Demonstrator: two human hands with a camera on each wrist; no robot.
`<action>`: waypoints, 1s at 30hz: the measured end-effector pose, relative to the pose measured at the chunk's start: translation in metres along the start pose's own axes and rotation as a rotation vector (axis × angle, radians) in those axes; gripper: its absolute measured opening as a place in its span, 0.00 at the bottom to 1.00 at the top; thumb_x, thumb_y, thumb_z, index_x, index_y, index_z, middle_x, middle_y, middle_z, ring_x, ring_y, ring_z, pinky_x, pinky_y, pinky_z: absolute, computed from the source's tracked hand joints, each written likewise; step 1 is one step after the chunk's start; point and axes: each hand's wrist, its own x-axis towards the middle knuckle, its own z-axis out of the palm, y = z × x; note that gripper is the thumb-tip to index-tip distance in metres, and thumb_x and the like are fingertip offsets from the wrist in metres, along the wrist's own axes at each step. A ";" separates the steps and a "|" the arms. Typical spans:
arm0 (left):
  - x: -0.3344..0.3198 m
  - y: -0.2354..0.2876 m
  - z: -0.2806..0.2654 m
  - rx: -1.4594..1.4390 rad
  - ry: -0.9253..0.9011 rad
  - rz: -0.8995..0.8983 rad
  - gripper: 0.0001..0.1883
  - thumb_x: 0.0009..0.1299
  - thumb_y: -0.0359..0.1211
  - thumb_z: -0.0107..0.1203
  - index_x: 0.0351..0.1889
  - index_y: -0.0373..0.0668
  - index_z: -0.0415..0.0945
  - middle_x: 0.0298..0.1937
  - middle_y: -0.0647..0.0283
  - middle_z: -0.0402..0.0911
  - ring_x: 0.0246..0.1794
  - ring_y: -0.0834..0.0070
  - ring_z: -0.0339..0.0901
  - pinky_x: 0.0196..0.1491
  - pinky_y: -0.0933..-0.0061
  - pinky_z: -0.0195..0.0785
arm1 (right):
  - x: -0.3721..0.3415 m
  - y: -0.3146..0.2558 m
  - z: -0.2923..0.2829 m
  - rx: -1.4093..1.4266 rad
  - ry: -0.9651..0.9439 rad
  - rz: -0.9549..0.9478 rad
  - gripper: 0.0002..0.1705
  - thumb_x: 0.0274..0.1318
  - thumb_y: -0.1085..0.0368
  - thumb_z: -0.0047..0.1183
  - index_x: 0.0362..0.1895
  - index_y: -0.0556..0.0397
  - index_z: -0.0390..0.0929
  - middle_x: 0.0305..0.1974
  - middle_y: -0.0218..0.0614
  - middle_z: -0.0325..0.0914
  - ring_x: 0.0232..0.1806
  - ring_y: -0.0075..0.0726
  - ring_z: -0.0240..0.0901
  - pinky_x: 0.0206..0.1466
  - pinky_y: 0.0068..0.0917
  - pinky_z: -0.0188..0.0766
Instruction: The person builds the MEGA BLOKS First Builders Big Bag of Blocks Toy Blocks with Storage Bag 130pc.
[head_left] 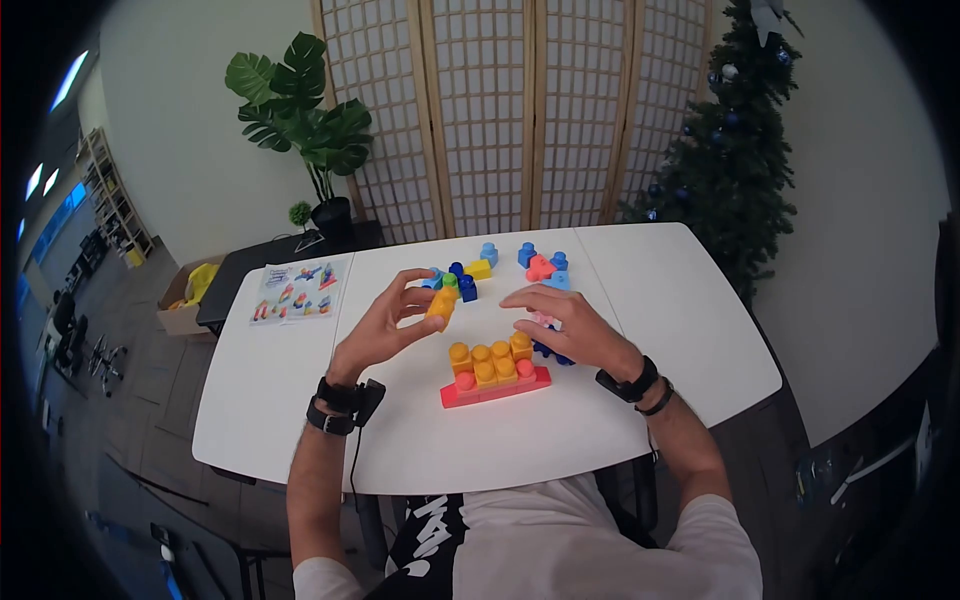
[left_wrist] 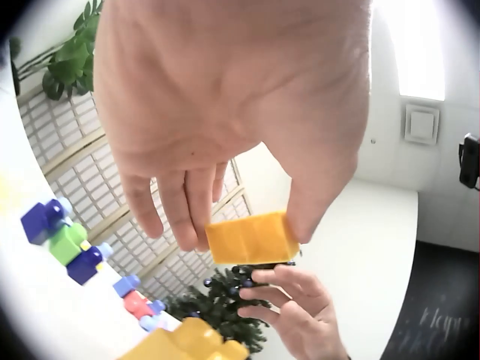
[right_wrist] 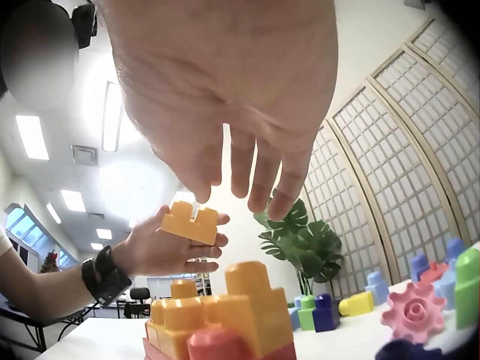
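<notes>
A white short-sleeved shirt (head_left: 560, 530) has a black panel (head_left: 442, 558) with white markings. Black straps (head_left: 328, 420) circle both wrists (head_left: 345, 371); a thin dark cable (head_left: 354, 457) hangs at the left.

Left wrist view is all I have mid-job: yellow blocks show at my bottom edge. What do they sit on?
Observer: The head view shows those yellow blocks on a long red base.
Operator: I see only flat sides on the held block in the left hand. Any studs?
Observer: Yes, the right wrist view shows two studs on it.
Operator: Is any printed sheet on the table?
Observer: Yes, the head view shows a picture sheet lying toward the person's left end.
</notes>
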 end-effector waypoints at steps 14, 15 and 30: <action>-0.003 0.014 0.019 -0.336 -0.221 0.068 0.46 0.78 0.41 0.71 0.87 0.40 0.56 0.72 0.53 0.83 0.76 0.65 0.77 0.81 0.58 0.65 | 0.017 -0.021 -0.006 0.018 -0.050 -0.210 0.18 0.70 0.64 0.65 0.60 0.53 0.88 0.56 0.42 0.89 0.58 0.47 0.86 0.65 0.41 0.80; -0.002 0.011 0.018 -0.249 -0.152 0.030 0.46 0.77 0.42 0.73 0.86 0.40 0.58 0.72 0.53 0.83 0.76 0.64 0.77 0.81 0.57 0.66 | 0.017 -0.015 -0.003 0.017 -0.050 -0.209 0.18 0.70 0.64 0.65 0.60 0.53 0.88 0.56 0.42 0.89 0.58 0.47 0.86 0.65 0.41 0.80; -0.026 -0.023 0.075 0.513 -0.088 0.129 0.48 0.61 0.42 0.84 0.74 0.35 0.69 0.62 0.41 0.85 0.63 0.44 0.85 0.64 0.55 0.80 | 0.004 0.011 0.029 -0.148 -0.201 -0.121 0.19 0.72 0.65 0.63 0.61 0.60 0.87 0.54 0.45 0.86 0.57 0.52 0.85 0.62 0.41 0.81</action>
